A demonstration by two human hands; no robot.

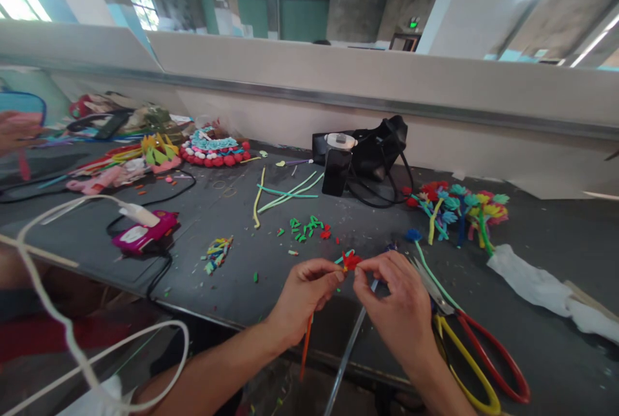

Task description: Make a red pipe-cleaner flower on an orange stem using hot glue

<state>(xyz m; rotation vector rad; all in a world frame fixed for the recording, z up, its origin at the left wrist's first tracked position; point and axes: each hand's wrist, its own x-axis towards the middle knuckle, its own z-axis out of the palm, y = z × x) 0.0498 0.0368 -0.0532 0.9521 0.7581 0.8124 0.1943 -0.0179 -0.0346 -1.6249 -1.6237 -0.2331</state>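
My left hand (307,290) pinches the base of a small red flower (351,260) made of fuzzy pieces, with an orange stem (306,348) hanging below that hand. The fingertips of my right hand (394,287) are closed at the flower's right side; whether they grip a petal is too small to tell. Scissors (471,351) with red and yellow handles lie to the right of my right hand, their blades partly behind it. A blue-tipped green stem (425,258) lies beside them. Small green pieces (305,227) are scattered on the table beyond my hands.
A black bag (384,151) and a phone (336,172) stand at the back. A colourful flower bunch (459,209) lies right. At left are a magenta glue gun or adapter (145,233), white cable (36,274) and colourful crafts (213,147). Another person's hand (17,132) shows far left.
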